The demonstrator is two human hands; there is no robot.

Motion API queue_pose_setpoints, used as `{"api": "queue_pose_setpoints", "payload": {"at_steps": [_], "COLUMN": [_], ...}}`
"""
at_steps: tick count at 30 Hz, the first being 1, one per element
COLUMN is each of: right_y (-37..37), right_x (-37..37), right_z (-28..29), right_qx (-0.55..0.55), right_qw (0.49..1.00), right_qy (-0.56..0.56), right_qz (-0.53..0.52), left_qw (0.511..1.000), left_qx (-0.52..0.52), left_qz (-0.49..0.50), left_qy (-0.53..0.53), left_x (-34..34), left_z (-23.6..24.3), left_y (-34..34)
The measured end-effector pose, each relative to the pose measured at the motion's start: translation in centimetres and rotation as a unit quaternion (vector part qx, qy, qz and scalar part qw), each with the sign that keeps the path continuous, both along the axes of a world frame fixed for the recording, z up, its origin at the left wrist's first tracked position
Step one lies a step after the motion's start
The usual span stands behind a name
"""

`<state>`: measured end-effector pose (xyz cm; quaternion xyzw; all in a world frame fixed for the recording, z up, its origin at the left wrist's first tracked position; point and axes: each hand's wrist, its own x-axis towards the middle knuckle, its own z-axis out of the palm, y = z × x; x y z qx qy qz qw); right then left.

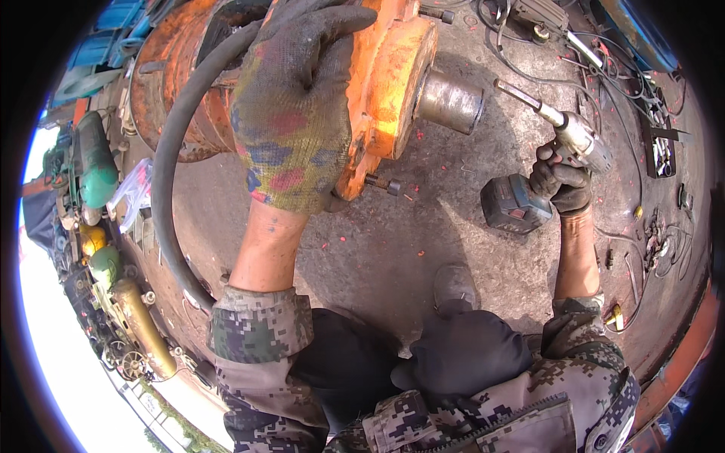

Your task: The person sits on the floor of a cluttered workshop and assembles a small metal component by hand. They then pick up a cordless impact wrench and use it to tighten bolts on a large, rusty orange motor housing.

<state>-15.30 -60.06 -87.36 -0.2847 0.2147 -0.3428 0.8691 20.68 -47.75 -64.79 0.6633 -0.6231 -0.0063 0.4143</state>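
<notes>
My left hand (294, 121), in a stained multicoloured work glove, is closed over the side of an orange metal flange (400, 83); some of its fingertips are hidden. A bare steel shaft (451, 102) sticks out of the flange to the right. One bolt (384, 183) protrudes at its lower edge and another bolt (436, 13) at its top. In my gloved right hand (560, 181) is a cordless impact wrench (583, 145), gripped by the handle. Its long socket (529, 102) points up and left, apart from the shaft and bolts. The wrench's battery (516, 204) faces left.
A thick black hose (170, 151) arcs down past my left forearm. Behind it is a rusty orange drum-like body (177, 83). Cables (619, 98) and a tool tray (663, 155) lie at right. Green and yellow cylinders (143, 325) stand at left. My knees (468, 351) are below.
</notes>
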Motion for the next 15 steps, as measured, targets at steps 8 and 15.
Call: {"api": "queue_pose_setpoints", "payload": {"at_steps": [8, 15], "right_y": [15.3, 18.6], "right_x": [1.7, 4.1], "right_z": [0.8, 0.8], "right_qx": [0.143, 0.153], "right_qw": [0.983, 0.981], "right_qy": [0.072, 0.105], "right_qz": [0.088, 0.059], "left_qw": [0.988, 0.881], "left_qx": [-0.034, -0.039], "left_qz": [-0.02, -0.092], "left_qy": [0.149, 0.463], "left_x": [1.1, 2.8], "left_z": [-0.5, -2.9], "left_y": [1.8, 3.1]}}
